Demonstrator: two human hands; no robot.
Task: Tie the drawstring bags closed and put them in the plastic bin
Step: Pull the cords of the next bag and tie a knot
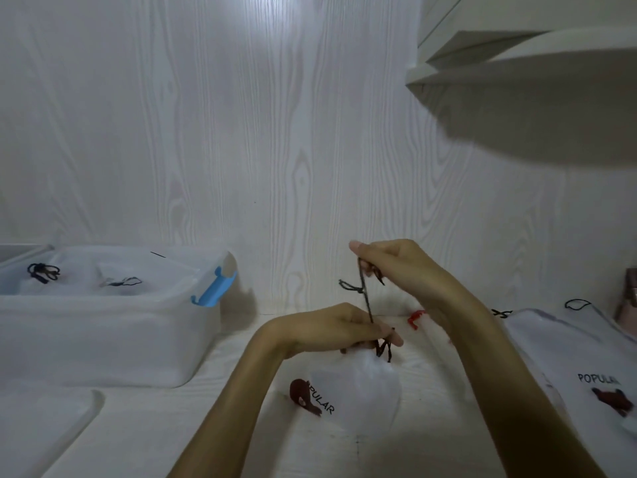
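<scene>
White woodgrain table (144, 439), same panelling behind. Centre: white drawstring bag (358, 391), printed "POPULAR", lying flat. Left hand (331, 331) pinches its gathered neck; right hand (393, 267), raised, pinches dark cord (365, 298) taut. Plastic bin (103, 326) far left, tied bags inside. Another bag (582, 360) right.
</scene>
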